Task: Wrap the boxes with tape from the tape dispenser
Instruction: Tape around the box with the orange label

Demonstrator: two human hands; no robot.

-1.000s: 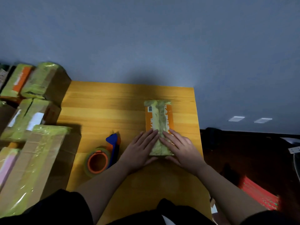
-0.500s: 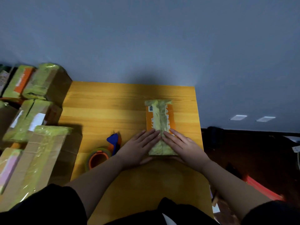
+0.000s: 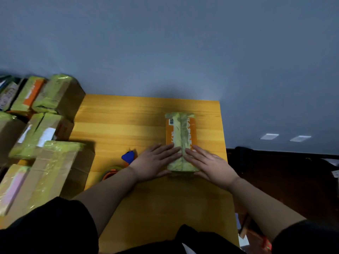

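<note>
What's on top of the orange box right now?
A strip of yellowish tape runs along the orange box. The left hand and right hand press flat on its near end, hiding the surface beneath them.

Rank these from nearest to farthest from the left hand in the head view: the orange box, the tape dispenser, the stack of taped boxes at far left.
1. Orange box: under the left hand, whose fingers press on it.
2. Tape dispenser: on the table, just left of that wrist.
3. Stack of taped boxes: off the table's left edge, farthest.
</note>
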